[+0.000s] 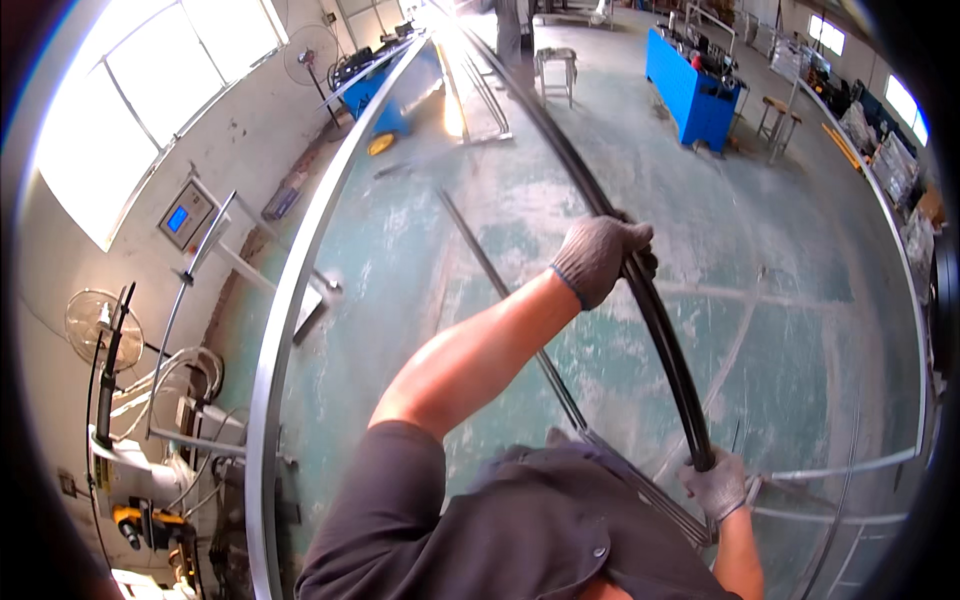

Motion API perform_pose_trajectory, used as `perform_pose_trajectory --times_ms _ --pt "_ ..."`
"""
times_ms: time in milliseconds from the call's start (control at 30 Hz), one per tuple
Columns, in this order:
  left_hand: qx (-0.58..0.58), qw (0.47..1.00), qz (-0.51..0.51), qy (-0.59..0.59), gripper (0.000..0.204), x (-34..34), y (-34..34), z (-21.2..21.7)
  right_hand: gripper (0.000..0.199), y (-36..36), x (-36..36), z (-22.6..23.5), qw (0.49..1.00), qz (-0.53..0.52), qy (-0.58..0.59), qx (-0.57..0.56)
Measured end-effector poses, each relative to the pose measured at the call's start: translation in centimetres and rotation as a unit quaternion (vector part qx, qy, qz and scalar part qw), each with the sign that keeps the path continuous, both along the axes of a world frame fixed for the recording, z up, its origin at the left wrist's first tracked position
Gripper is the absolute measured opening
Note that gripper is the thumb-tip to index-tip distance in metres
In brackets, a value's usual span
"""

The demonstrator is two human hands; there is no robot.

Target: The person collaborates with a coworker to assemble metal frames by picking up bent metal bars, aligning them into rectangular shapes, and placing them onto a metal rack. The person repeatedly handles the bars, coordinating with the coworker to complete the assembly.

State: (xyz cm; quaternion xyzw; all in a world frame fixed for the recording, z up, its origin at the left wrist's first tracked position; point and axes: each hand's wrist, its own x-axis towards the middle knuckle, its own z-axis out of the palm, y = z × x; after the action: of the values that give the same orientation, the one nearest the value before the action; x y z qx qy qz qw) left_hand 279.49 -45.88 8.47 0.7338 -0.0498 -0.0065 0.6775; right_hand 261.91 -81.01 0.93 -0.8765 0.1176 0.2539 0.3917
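Observation:
A few long black bars, bundled side by side, run from near my body up toward the far end of the workshop. My left hand, in a grey knit glove, is closed around them partway along. Lower down, at their near end, my gloved right hand grips the bundle beside the tip. How its fingers wrap is partly hidden. Below the bars, several thin metal rods slant across toward my waist.
A long silvery rail stretches along my left. Near the wall are a control box with a screen, a fan and a yellow drill. A blue workbench and a stool stand farther off.

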Motion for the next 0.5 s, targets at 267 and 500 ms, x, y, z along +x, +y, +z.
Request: perform_pose_trajectory --times_ms 267,500 --pt "-0.466 0.885 0.017 -0.007 0.016 24.6 21.3 -0.8 0.03 19.1 26.9 0.4 0.967 0.102 -0.22 -0.078" --pt "-0.416 0.896 -0.05 -0.146 0.011 45.2 43.7 -9.8 0.032 42.4 51.9 3.7 0.928 0.196 -0.302 -0.09"
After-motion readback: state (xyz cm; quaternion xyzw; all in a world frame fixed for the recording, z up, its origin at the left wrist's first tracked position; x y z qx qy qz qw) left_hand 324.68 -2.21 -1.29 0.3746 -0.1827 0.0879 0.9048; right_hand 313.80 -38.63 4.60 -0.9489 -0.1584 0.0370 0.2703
